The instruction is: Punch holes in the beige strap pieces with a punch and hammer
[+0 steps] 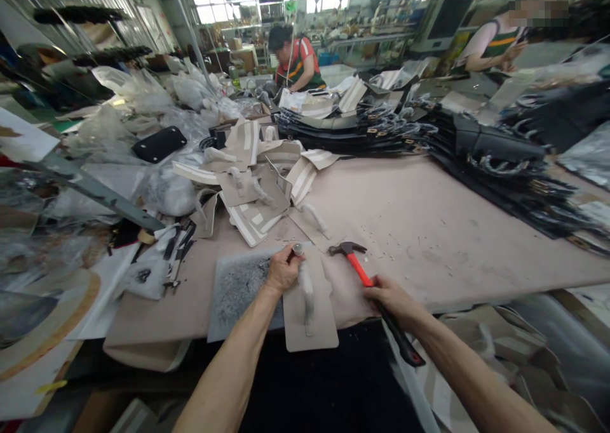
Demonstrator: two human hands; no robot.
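Note:
My left hand (284, 269) is closed in a pinch around a short metal tool with a round top (298, 248), perhaps a punch; its lower end is hidden. Directly under it lies a beige panel (318, 325) with a handle wrapped in clear plastic (306, 290), overhanging the table's front edge. A speckled pale board (238, 287) lies partly beneath that panel. To the right, my right hand (388, 298) grips a claw hammer (358, 266) with a red and black handle, its head to the right of the panel's top.
Similar beige panels (257, 192) are heaped behind the board on the covered table (395, 211). Stacks of black pieces with wrapped handles (352, 131) stand farther back. A metal post (105, 192) slants in at left. Two people work beyond; one wears a red and green top (305, 65).

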